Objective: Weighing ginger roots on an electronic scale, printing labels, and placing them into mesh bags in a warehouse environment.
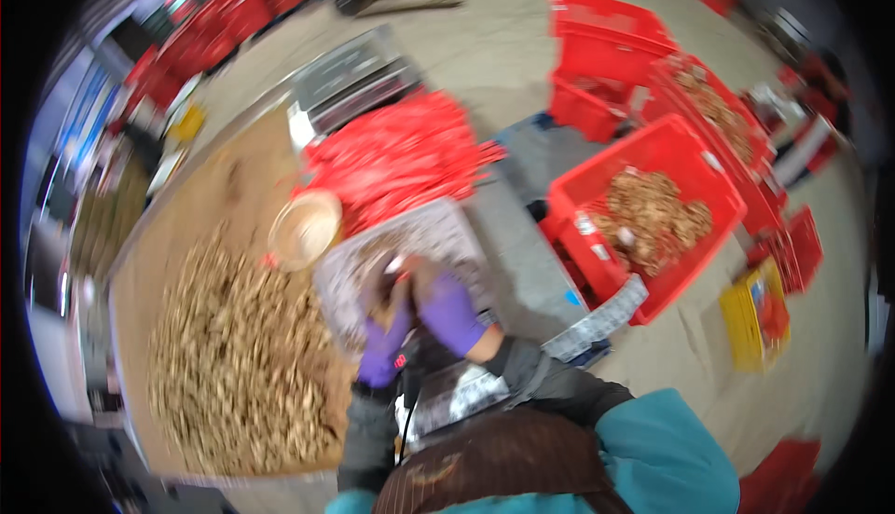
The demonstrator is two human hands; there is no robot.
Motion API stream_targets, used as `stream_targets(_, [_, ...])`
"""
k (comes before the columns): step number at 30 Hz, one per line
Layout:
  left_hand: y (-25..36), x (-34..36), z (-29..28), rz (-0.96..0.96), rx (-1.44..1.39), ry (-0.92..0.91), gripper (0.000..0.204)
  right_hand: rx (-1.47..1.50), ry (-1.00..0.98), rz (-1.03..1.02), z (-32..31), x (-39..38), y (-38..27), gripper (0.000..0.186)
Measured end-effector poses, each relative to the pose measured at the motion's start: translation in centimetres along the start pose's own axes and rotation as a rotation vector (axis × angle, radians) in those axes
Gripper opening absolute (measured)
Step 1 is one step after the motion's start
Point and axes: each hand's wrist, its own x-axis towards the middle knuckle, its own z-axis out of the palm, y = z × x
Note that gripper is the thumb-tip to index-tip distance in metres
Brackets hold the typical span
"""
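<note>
The table carries brown pieces toward its near-left corner and a tray by its right edge. Over the tray's middle, the right hand and left hand are together; blur hides whether they grip anything. Working low inside the rim should limit spills.

Left hand, 7 o'clock: purple glove, plain, snug to the wrist. Right hand, 6 o'clock: matching purple glove, finger ends smeared by motion blur. Left lower sleeve, toward 7 o'clock: dark grey to black. Right lower sleeve, 5 o'clock: same dark grey, creased, bunched near the wrist. Jacket, 4 to 5 o'clock: bright teal, smooth; a teal bit at the left elbow too. Apron, 6 o'clock: dark brown, fine stripes, small pale mark.
</note>
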Motion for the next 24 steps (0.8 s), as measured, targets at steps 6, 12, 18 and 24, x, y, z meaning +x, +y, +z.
stream_targets(6, [3.8,0.5,-3.5,-0.208,-0.318,-0.302,0.043,0.359,0.052,0.398,0.2,1.1,-0.6,0.015])
stream_targets(12, [4.1,1.2,-3.7,-0.297,-0.335,-0.252,0.031,0.742,-0.27,0.558,-1.6,1.6,-0.9,0.015])
stream_targets(18, [1.6,1.0,-2.0,-0.15,-0.083,-0.165,0.016,0.413,-0.087,0.329,-2.0,1.3,-1.7,0.023])
stream_targets(24, [1.7,0.4,-1.9,0.094,0.272,-0.223,0.016,-0.091,0.125,0.107,-2.0,2.0,-2.2,0.012])
